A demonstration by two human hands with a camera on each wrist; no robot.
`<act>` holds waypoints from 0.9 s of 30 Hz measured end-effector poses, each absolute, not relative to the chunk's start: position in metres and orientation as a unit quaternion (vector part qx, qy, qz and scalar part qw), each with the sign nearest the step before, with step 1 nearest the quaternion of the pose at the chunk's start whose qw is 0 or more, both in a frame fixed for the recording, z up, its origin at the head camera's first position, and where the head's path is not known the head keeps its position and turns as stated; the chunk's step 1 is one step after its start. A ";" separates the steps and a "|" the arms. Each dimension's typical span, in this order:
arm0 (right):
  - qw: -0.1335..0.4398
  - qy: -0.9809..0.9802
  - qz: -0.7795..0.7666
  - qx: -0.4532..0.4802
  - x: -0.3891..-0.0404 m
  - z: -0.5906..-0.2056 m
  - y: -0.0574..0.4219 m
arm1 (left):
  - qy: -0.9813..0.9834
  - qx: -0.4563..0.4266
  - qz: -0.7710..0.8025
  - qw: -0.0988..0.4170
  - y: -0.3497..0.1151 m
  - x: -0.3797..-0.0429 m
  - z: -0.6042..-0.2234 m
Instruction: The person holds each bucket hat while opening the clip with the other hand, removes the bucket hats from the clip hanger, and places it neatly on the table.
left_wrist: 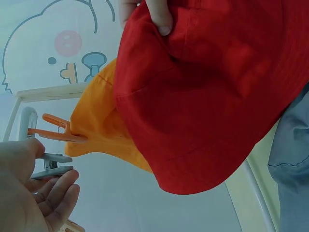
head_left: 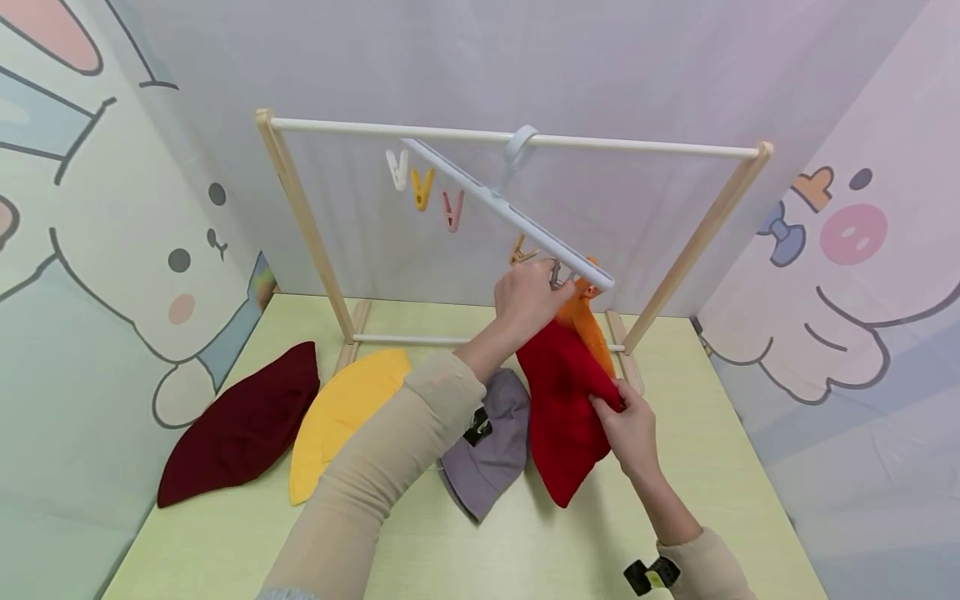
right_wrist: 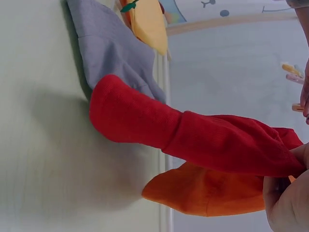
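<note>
My left hand pinches a grey clothespin near the right end of the white hanger; in the left wrist view the pin's jaws point toward the hats, with no cloth between them. Lower right, my right hand grips the edge of a red bucket hat, which hangs down over the table. Behind it an orange hat hangs from an orange clothespin at the hanger's end. The red hat partly covers the orange one.
The hanger hooks over a white rod on a wooden frame. White, yellow, pink and tan clothespins hang along it. Maroon, yellow and grey hats lie on the table.
</note>
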State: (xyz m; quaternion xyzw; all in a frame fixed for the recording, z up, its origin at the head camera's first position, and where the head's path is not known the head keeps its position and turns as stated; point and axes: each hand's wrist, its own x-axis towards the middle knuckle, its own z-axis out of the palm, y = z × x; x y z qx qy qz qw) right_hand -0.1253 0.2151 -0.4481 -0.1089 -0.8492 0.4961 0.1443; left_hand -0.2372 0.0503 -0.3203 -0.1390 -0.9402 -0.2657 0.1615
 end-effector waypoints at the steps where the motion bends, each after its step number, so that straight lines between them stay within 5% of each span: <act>1: 0.141 -0.847 0.499 -0.113 -0.125 -0.449 0.216 | -0.940 -0.139 -0.267 0.162 0.051 -0.237 -0.320; 27: 0.085 -0.840 0.503 -0.187 -0.143 -0.477 0.236 | -0.926 -0.144 -0.307 0.166 0.056 -0.237 -0.320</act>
